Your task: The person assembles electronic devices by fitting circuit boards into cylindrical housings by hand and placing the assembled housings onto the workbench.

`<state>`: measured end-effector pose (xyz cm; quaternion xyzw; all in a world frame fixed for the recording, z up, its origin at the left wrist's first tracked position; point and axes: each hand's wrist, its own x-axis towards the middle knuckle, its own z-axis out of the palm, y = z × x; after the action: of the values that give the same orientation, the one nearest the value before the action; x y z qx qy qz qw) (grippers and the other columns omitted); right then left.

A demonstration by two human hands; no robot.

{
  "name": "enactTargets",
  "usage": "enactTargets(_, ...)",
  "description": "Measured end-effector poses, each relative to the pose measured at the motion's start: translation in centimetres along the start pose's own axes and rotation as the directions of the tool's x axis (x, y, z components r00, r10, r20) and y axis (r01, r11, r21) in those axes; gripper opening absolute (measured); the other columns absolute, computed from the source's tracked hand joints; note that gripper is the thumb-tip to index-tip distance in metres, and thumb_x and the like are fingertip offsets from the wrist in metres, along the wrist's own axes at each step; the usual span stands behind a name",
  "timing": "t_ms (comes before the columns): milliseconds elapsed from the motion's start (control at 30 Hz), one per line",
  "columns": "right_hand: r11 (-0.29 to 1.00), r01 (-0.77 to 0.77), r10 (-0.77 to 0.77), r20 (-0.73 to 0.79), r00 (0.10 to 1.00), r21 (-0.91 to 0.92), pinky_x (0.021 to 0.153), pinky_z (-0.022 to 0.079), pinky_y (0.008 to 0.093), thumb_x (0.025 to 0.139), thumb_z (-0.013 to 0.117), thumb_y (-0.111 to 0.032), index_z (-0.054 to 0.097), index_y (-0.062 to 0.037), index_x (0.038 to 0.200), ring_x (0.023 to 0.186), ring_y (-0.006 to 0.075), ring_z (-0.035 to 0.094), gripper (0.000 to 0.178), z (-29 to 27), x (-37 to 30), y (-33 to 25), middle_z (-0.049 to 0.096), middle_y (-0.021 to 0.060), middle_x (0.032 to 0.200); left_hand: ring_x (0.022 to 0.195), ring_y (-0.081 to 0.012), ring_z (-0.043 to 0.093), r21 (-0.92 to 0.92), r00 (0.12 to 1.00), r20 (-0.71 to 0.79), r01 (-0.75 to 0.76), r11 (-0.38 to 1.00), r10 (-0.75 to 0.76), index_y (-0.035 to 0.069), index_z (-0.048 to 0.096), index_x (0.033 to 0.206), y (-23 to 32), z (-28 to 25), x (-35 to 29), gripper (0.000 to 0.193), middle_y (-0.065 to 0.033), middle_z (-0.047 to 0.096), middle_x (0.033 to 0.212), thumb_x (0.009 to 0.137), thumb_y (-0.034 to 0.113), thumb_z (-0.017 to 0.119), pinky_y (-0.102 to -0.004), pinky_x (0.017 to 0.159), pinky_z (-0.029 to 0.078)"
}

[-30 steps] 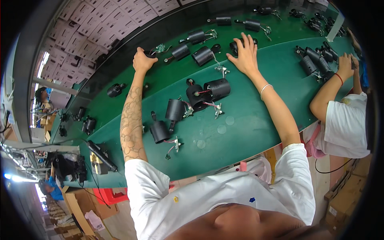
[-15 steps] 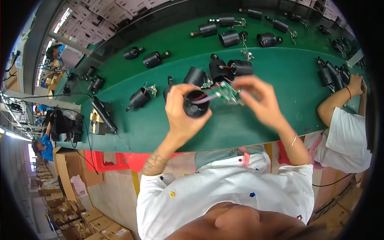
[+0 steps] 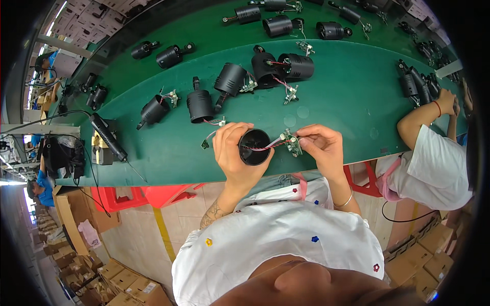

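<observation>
My left hand (image 3: 234,155) is wrapped around a black cylindrical housing (image 3: 254,162), its open mouth facing up. Red and dark wires and a pale connector lead run out of the mouth to a small green circuit board (image 3: 293,145). The fingertips of my right hand (image 3: 324,148) pinch that board at its right edge. Beside my left fingers a smaller green board (image 3: 205,145) hangs on a pale wire; where the wire starts is hidden. Just beyond my hands lies another black housing (image 3: 200,106) with its wired board on the green table (image 3: 337,112).
Several more black housings (image 3: 229,79) with wired boards lie across the table and the far green strip. A corded electric screwdriver (image 3: 108,137) rests on a stand at left. At right, a co-worker's hand (image 3: 447,102) is near a cluster of housings. Red stools (image 3: 168,195) stand below the table edge.
Both hands have come closer to my body with the housing and board. My right fingers, blurred before, now pinch the board steadily. The whole view has shifted, with the table's things appearing higher and further left.
</observation>
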<state>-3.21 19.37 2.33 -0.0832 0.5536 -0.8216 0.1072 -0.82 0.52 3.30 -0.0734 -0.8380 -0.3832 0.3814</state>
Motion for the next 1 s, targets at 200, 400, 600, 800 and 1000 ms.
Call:
enactTargets(200, 0.996, -0.032, 0.03, 0.025, 0.999, 0.078, 0.079, 0.052, 0.0213, 0.08, 0.063, 0.014, 0.067, 0.0053, 0.099, 0.082, 0.0137, 0.064, 0.022, -0.7, 0.6, 0.7, 0.069, 0.0118, 0.096, 0.09, -0.0252, 0.056, -0.009, 0.998, 0.007, 0.061, 0.998, -0.061, 0.006, 0.052, 0.106, 0.0, 0.1, -0.5, 0.06, -0.0083, 0.063, 0.098, 0.052, -0.002, 0.077, -0.0384, 0.086, 0.046)
enactTargets(400, 0.982, -0.175, 0.165, 0.129, 0.978, 0.069, 0.076, 0.051, 0.0195, 0.079, 0.065, 0.013, 0.067, 0.0047, 0.096, 0.079, 0.0118, 0.063, 0.019, -1.4, 0.8, 0.3, 0.069, 0.0107, 0.09, 0.091, -0.0259, 0.056, 0.093, 1.0, 0.007, 0.008, 0.996, -0.008, 0.006, 0.052, 0.107, -0.3, -0.2, -0.5, 0.061, -0.0081, 0.064, 0.1, 0.053, 0.001, 0.078, -0.0389, 0.088, 0.045)
enactTargets(600, 0.984, -0.176, 0.176, 0.036, 0.984, -0.012, 0.075, 0.049, 0.0185, 0.078, 0.067, 0.013, 0.066, 0.003, 0.096, 0.077, 0.0111, 0.062, 0.021, -1.0, 1.1, 0.0, 0.069, 0.0095, 0.085, 0.091, -0.0264, 0.057, 0.162, 0.998, 0.054, -0.04, 0.986, 0.031, 0.006, 0.053, 0.108, -0.4, -0.2, -0.6, 0.061, -0.0077, 0.064, 0.102, 0.053, 0.004, 0.079, -0.0394, 0.089, 0.043)
enactTargets(800, 0.97, -0.039, 0.007, -0.13, 0.992, -0.241, 0.075, 0.048, 0.02, 0.075, 0.068, 0.012, 0.061, -0.0007, 0.105, 0.075, 0.0119, 0.059, 0.033, -0.3, 1.9, -1.0, 0.068, 0.0083, 0.085, 0.089, -0.0254, 0.058, 0.237, 0.977, 0.214, -0.068, 0.969, 0.017, 0.006, 0.054, 0.108, 0.3, -0.2, -1.0, 0.059, -0.0082, 0.064, 0.101, 0.055, 0.006, 0.079, -0.038, 0.086, 0.044)
enactTargets(1000, 0.992, 0.045, -0.032, -0.11, 0.993, 0.12, 0.085, 0.049, 0.0269, 0.078, 0.066, 0.011, 0.053, -0.0024, 0.118, 0.077, 0.0127, 0.061, 0.044, -0.2, 2.2, -0.7, 0.067, 0.008, 0.086, 0.084, -0.0228, 0.059, -0.082, 0.831, 0.493, 0.338, 0.938, -0.257, 0.005, 0.048, 0.116, 1.2, -0.8, -1.9, 0.064, -0.008, 0.064, 0.1, 0.06, 0.01, 0.079, -0.0347, 0.081, 0.045)
